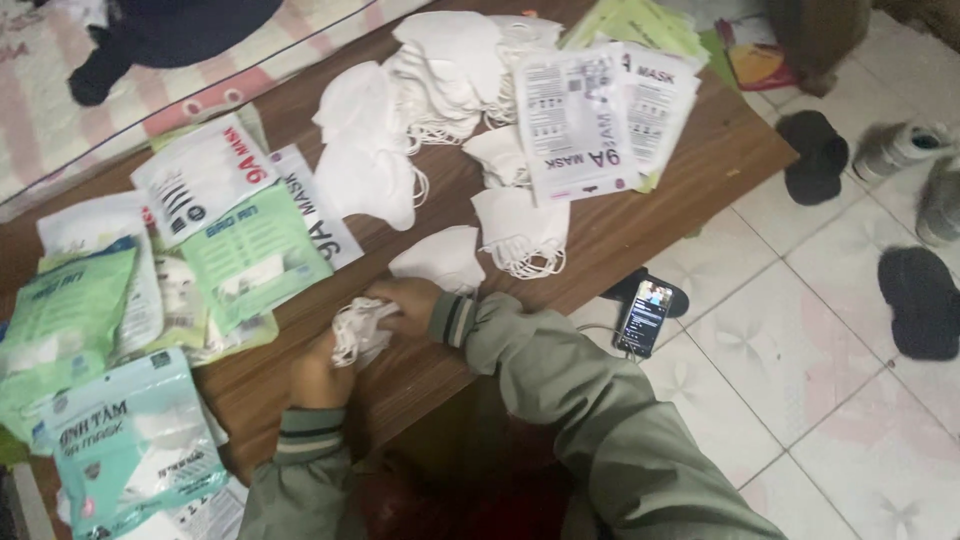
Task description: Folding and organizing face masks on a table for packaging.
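Small bundle of white masks [358,330] at near edge of wooden bench [640,225], pinched between both hands. Soft, thin fabric, judged very light, limp, no stiffness; folds and crumples under any pressure. Not fragile, not slippery, but elastic ear loops likely to snag or tangle with neighbours. Best hold judged at folded body of stack, flat pinch across layers, not by loops; loops stretch and let the stack fan out.

Left hand [315,375] under and behind bundle, fingers curled, closed on lower end of masks; wrist bent up off bench edge, striped cuff and grey-green sleeve coming straight from below. Right hand [410,300] on top of bundle, palm down, fingers wrapped over upper end, clamped on same masks; forearm angled in from lower right, elbow out over tiled floor [820,400]. Hands touching bundle from opposite sides, close together.

Around: single loose mask [440,258] just beyond right hand, more loose masks [520,235] past it, big heap of masks [420,90] at far side. Printed packets [590,120] far right of bench, green and white packets [200,240] left. Phone [643,318] on floor beside bench, shoes [920,300] well apart at right.
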